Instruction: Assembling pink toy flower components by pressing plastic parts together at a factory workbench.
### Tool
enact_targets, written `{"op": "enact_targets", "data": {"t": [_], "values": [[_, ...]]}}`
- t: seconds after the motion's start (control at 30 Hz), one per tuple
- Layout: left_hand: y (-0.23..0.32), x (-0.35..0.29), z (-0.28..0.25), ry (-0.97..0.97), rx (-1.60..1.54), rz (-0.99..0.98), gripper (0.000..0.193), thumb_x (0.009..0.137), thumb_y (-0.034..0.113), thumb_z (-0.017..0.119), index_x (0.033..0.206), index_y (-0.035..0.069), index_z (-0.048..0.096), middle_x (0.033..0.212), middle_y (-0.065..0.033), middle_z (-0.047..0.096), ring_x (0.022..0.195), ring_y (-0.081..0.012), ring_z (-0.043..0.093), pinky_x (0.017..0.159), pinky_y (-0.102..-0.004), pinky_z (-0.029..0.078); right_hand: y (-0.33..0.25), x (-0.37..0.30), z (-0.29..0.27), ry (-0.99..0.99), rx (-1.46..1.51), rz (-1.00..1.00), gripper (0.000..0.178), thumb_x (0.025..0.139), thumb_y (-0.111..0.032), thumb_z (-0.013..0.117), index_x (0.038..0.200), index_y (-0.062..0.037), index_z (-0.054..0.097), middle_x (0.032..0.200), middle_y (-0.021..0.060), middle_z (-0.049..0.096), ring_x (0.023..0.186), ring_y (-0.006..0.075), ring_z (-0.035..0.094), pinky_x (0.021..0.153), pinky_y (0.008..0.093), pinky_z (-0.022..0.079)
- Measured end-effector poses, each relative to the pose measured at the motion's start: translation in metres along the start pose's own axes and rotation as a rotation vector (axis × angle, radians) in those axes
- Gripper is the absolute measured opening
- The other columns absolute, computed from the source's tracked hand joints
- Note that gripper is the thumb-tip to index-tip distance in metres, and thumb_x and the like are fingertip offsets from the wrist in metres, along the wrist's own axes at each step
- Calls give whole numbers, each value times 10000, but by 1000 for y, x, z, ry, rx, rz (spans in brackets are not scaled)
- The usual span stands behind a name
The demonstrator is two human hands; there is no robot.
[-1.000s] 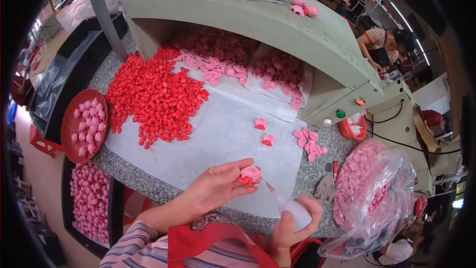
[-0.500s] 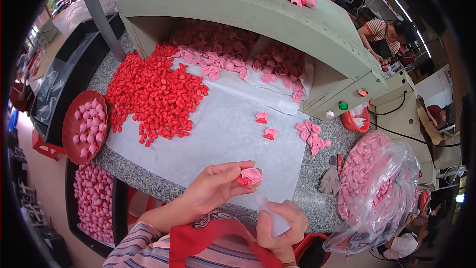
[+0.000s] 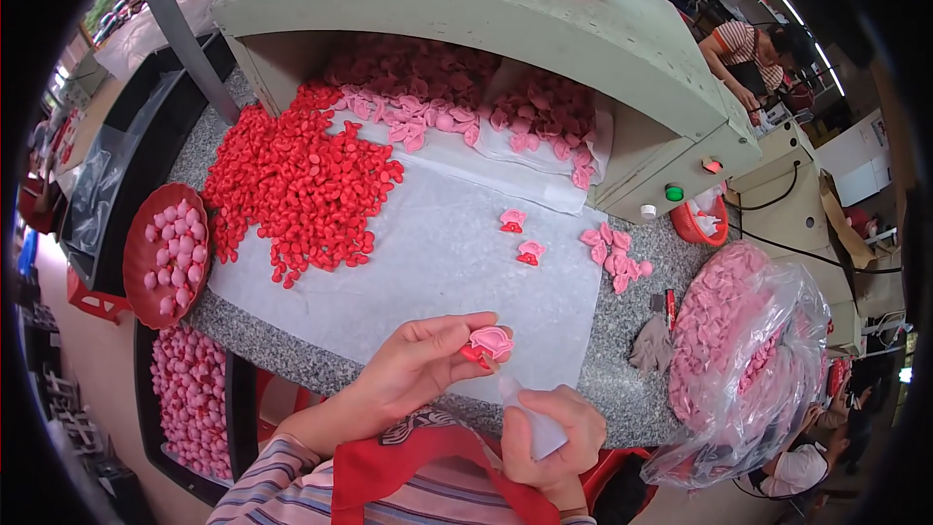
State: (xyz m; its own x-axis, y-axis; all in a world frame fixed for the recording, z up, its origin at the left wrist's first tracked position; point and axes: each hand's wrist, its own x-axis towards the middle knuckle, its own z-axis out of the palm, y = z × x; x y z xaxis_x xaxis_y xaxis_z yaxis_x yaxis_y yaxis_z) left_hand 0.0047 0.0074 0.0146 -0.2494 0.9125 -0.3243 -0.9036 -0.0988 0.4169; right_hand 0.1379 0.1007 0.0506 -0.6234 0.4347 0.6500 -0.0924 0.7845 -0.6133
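Note:
Between the thumb and fingers of my left hand (image 3: 418,360) is a small pink and red plastic piece (image 3: 489,341), its pink shell on top and red part below. My right hand (image 3: 564,433) is wrapped round a translucent white squeeze bottle (image 3: 533,420), whose nozzle points up at the piece from just below. Whether the tip touches it I cannot tell. Beyond my hands, two similar pink and red pieces, an upper one (image 3: 512,221) and a lower one (image 3: 530,253), lie on the white sheet (image 3: 428,243).
A heap of red parts (image 3: 301,185) covers the sheet's left side. Pink pieces fill the opening of a grey-green metal housing (image 3: 466,15). At left stands a red bowl (image 3: 136,277) of pink balls; at right, a plastic bag (image 3: 777,379) of pink parts. A co-worker (image 3: 743,58) sits further back.
The bottle's nozzle has drawn slightly down from the piece in my left hand. My left hand keeps its hold in nearly the same place. The view has shifted a little.

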Motion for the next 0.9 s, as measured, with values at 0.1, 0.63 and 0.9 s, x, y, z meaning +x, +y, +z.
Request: {"op": "enact_targets", "data": {"t": [0.1,0.63,0.9], "values": [[0,0,-1,-11,8,-11,362,870,182,502,1148,-47,477,1099,-142,547,1013,-214,540,899,-359,427,-1,0,0,8,-9,-8,304,580,9,670,858,-32,554,646,53,597,409,160,491,389,246,382],[-1,-1,1,-10,9,-29,379,868,181,504,1158,-60,461,1075,-156,555,1021,-218,535,909,-368,423,-2,-1,-4,-9,-3,13,290,582,3,671,844,-34,553,577,40,557,394,163,481,379,244,367],[-1,-1,0,-7,28,-34,373,868,173,504,1160,-55,462,1107,-152,542,1035,-219,528,926,-363,408,-1,1,-1,5,-6,-23,301,584,7,668,857,-33,548,583,43,561,392,159,477,371,245,362]]}}
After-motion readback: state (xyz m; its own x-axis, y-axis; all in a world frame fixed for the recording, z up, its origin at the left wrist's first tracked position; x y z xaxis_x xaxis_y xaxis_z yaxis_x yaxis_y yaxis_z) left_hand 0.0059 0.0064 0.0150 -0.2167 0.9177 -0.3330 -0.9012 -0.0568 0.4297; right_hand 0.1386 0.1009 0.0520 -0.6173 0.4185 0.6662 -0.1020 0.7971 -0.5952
